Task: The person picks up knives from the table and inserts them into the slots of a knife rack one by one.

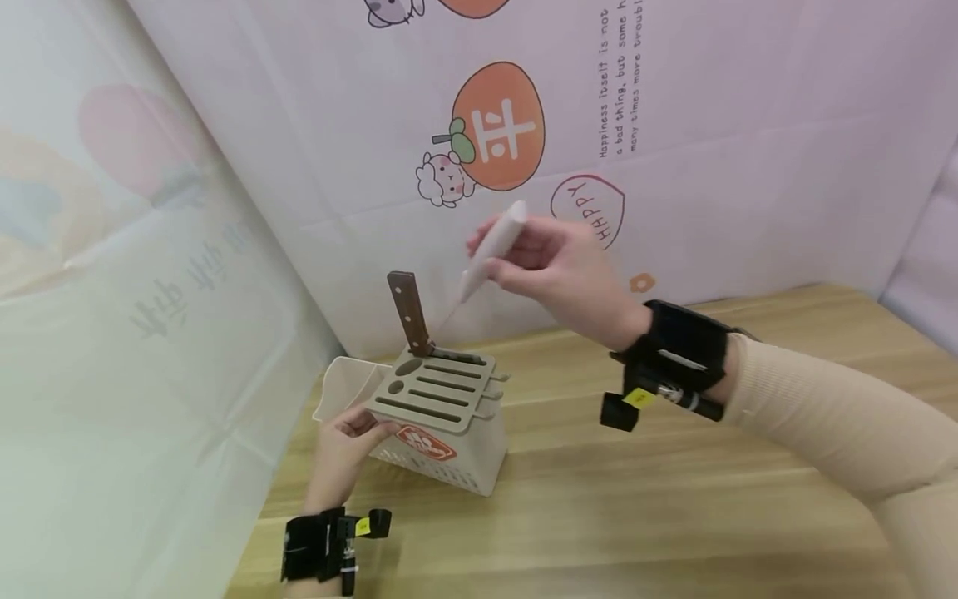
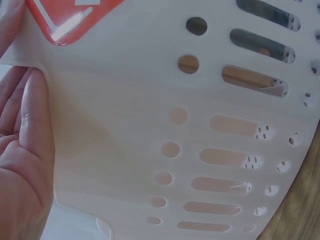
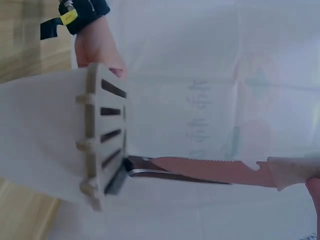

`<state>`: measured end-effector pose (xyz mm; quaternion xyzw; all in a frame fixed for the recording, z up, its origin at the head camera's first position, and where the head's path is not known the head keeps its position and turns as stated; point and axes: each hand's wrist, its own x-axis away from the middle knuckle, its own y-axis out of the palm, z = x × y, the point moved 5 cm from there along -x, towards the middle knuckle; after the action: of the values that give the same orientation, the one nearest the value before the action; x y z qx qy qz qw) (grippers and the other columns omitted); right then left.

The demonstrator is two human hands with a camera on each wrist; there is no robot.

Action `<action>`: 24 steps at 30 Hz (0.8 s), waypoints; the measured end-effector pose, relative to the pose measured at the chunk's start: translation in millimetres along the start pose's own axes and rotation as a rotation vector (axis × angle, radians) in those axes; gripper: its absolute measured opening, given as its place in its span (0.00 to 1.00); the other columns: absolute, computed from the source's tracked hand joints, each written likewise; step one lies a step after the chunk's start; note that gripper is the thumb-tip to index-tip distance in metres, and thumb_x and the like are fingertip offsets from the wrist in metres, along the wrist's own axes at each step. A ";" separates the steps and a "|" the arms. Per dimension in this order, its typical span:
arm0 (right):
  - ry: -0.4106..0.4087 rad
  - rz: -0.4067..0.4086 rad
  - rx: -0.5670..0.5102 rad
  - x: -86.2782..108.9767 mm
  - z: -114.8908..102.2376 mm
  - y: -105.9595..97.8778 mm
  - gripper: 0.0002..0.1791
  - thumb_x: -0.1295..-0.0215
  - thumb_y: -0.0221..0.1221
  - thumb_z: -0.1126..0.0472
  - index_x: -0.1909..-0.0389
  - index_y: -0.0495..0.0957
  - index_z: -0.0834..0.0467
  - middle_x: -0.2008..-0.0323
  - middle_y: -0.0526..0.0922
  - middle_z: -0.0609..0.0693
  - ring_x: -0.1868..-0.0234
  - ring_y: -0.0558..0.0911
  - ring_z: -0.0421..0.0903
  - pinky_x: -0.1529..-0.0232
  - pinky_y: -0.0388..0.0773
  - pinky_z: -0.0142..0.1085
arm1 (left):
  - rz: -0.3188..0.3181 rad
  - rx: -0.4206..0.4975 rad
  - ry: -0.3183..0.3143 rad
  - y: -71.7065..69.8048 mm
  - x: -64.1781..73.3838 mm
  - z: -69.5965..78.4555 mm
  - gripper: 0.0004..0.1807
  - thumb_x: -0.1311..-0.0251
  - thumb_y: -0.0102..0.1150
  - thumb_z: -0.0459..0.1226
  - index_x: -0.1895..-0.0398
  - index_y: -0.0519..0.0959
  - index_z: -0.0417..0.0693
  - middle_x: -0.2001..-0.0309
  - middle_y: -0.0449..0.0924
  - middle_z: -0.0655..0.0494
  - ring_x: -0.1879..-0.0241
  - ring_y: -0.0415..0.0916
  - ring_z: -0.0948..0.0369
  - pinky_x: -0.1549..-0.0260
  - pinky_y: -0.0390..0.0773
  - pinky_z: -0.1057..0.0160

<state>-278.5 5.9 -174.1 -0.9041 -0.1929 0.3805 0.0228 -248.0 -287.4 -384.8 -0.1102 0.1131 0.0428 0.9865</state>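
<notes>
Brown-handled knife [image 1: 407, 312] is seated far left in knife holder [image 1: 490, 453], gripped by curled fingers of left hand [image 1: 346, 453]; serrated knife [image 1: 494, 249], pinched in fingers of right hand [image 1: 575, 274], not yet seated.

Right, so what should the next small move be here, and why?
Probably line the pink-bladed knife up over an open slot: the right hand holds it pointing down toward the slotted holder, its tip outside; the left hand grips the holder, and the brown-handled knife fills the end slot.
</notes>
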 end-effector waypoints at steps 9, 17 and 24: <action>0.242 -0.065 0.025 -16.4 40.7 44.7 0.15 0.40 0.66 0.66 0.52 0.80 0.62 0.56 0.85 0.54 0.56 0.83 0.44 0.52 0.80 0.37 | -0.004 0.052 0.004 2.5 -0.5 1.7 0.09 0.47 0.71 0.34 0.66 0.83 0.39 0.72 0.84 0.51 0.69 0.80 0.54 0.63 0.79 0.63; 0.303 -0.225 0.099 -19.8 68.8 91.7 0.12 0.44 0.69 0.63 0.58 0.83 0.58 0.62 0.86 0.48 0.61 0.83 0.39 0.58 0.80 0.33 | 0.013 0.059 0.031 1.2 0.0 3.1 0.08 0.47 0.71 0.33 0.67 0.83 0.38 0.74 0.83 0.50 0.71 0.78 0.56 0.65 0.78 0.63; 0.295 -0.278 0.179 -15.9 81.6 107.4 0.15 0.45 0.70 0.64 0.57 0.80 0.57 0.66 0.84 0.47 0.63 0.82 0.38 0.61 0.80 0.31 | 0.004 0.051 0.038 1.2 -1.4 2.1 0.08 0.47 0.72 0.35 0.69 0.83 0.40 0.75 0.82 0.50 0.72 0.76 0.55 0.68 0.77 0.62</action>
<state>-309.9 -107.8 -241.4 -0.9091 -0.2757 0.2530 0.1830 -249.0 -285.8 -382.8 -0.0857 0.1329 0.0396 0.9866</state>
